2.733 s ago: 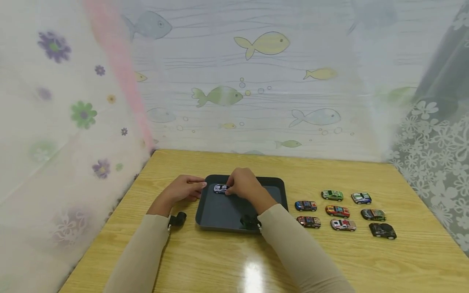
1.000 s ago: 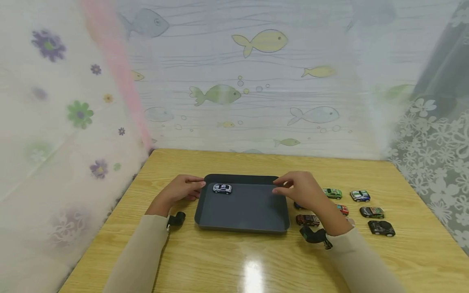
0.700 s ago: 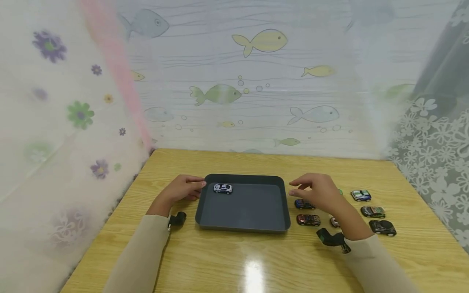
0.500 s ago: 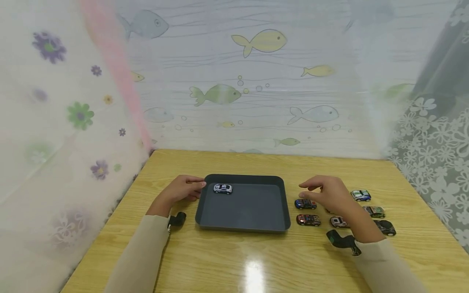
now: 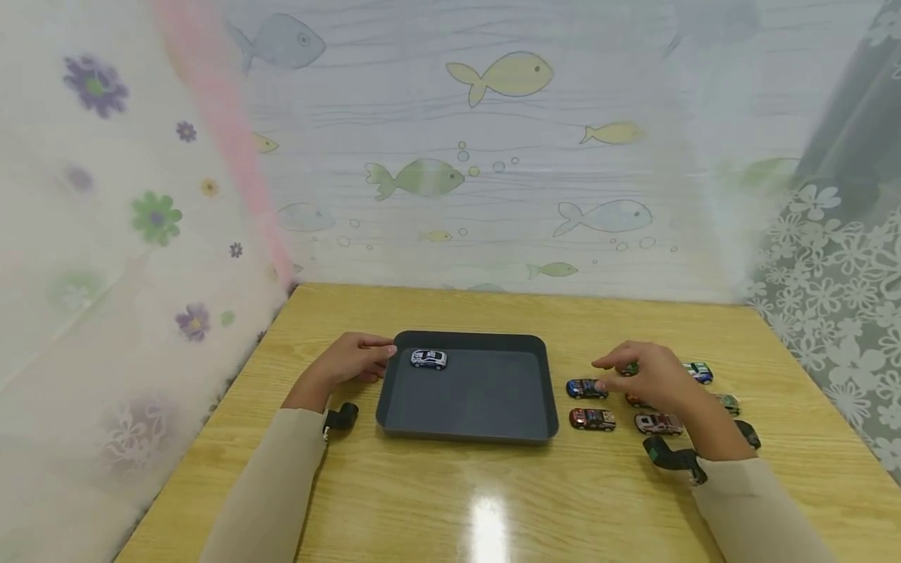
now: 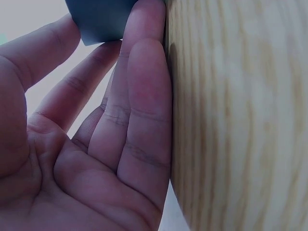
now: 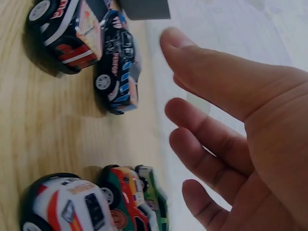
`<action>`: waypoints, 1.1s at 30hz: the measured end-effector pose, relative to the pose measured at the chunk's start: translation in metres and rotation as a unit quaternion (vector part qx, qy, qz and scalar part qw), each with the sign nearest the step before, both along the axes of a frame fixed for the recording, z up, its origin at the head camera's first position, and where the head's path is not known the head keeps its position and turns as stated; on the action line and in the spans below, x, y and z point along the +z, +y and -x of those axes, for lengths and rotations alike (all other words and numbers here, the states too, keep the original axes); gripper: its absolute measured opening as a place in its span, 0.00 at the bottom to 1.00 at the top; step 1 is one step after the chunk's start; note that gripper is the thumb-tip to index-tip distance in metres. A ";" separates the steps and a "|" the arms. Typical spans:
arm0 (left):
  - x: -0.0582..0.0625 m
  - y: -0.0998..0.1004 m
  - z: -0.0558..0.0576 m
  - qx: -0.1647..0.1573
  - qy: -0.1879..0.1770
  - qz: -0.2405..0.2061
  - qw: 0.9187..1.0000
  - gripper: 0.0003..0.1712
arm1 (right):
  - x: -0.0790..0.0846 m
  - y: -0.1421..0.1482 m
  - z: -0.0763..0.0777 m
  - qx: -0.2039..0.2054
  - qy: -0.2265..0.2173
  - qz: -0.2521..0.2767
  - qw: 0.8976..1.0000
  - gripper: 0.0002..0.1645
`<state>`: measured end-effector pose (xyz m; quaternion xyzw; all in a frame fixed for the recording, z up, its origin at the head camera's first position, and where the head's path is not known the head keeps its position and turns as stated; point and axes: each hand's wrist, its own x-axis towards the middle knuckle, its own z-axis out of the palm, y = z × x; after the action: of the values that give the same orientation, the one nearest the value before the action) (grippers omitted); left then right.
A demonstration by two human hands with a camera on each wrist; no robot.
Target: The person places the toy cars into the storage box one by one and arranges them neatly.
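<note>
My left hand [image 5: 355, 360] rests at the left side of a dark grey tray [image 5: 468, 430], its fingers fairly straight and the thumb tip at the rim. In the left wrist view, the fingertips meet a dark corner of the tray [image 6: 103, 24]. Inside the tray, near the back left, sits a white-and-black toy car [image 5: 428, 359]. My right hand [image 5: 651, 375] hovers above the toy cars with thumb and fingers spread and nothing between them. Closest to its fingertips is a blue-and-black toy car [image 5: 583, 389]; the right wrist view shows this blue-and-black car [image 7: 118, 62] beside the thumb.
Nearby on the wooden table [image 5: 394, 500] are a dark red toy car [image 5: 591, 420], a white-and-red one [image 5: 658, 424] and a white-blue-green one [image 5: 699, 371]. Several more lie partly hidden under the right hand and wrist. A fish-print sheet [image 5: 493, 234] hangs behind the table.
My right hand let go of the white-and-black car in the tray, then moved right, out over the row of toy cars, and lower. The left hand stays at the tray's edge.
</note>
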<state>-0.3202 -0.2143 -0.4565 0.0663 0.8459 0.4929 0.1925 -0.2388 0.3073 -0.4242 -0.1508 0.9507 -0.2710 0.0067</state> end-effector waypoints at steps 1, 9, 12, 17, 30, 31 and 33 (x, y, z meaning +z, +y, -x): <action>0.001 0.000 0.000 -0.002 0.001 -0.001 1.000 0.35 | -0.002 0.000 0.001 0.003 -0.006 0.000 1.000 0.23; 0.000 0.001 0.000 0.000 0.001 0.003 1.000 0.34 | -0.013 -0.003 0.001 0.015 -0.036 0.010 0.999 0.19; 0.000 0.001 0.000 0.003 0.000 0.004 1.000 0.34 | -0.014 -0.006 0.002 0.014 -0.029 0.002 0.999 0.15; -0.001 0.001 0.000 0.005 0.000 0.003 1.000 0.34 | -0.013 -0.012 0.003 0.007 -0.034 -0.005 0.999 0.13; 0.000 0.000 -0.001 0.007 0.002 0.002 1.000 0.33 | -0.010 -0.020 0.002 -0.004 -0.056 -0.004 0.998 0.15; 0.000 0.000 -0.001 0.007 0.002 0.001 1.000 0.34 | -0.011 -0.020 0.002 -0.001 -0.055 -0.004 0.998 0.16; 0.000 0.000 -0.001 0.006 0.002 0.000 1.000 0.34 | -0.012 -0.020 0.001 -0.003 -0.053 -0.003 0.999 0.15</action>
<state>-0.3190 -0.2140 -0.4568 0.0626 0.8468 0.4936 0.1879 -0.2402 0.2870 -0.4359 -0.1333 0.9503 -0.2758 0.0562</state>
